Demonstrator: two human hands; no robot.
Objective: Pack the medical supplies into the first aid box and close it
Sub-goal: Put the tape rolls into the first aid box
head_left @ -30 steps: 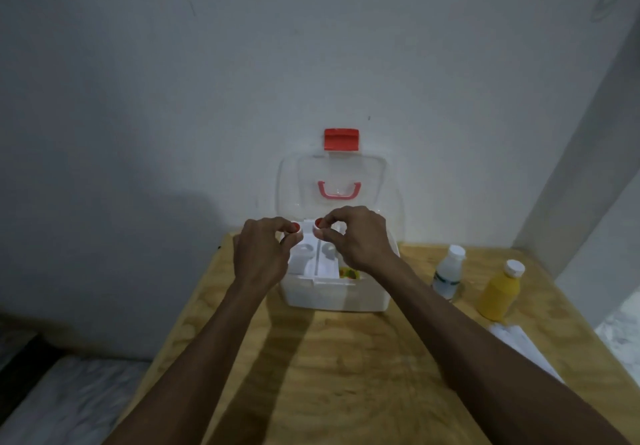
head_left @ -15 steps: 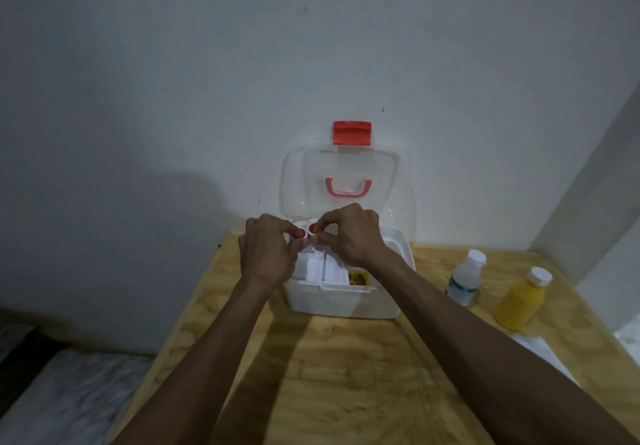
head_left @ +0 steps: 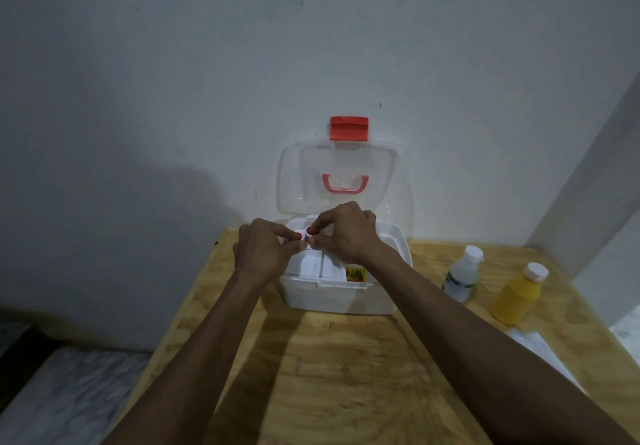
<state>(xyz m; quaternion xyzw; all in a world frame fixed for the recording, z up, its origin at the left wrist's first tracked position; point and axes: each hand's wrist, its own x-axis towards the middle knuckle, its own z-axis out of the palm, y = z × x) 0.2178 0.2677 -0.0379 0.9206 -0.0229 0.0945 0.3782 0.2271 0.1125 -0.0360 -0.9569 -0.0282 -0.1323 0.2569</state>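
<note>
The white first aid box (head_left: 339,301) stands open at the back of the wooden table (head_left: 329,375). Its clear lid (head_left: 381,167), with a red latch (head_left: 349,128) and a pink handle (head_left: 345,185), leans upright against the wall. Inside sits a white inner tray (head_left: 311,266), with a small colourful item (head_left: 356,274) at its right. My left hand (head_left: 259,250) and my right hand (head_left: 349,233) meet over the box's left half. The fingertips of both pinch a small white raised part of the tray. My hands hide the back of the tray.
To the right of the box stand a translucent white bottle (head_left: 462,273) with a white cap and a yellow bottle (head_left: 517,294) with a white cap. A flat white packet (head_left: 540,347) lies near the table's right edge. The wall is close behind the box.
My hands have come closer together over the tray until the fingertips meet. The camera has tilted, so the box appears a little lower and to the right.
</note>
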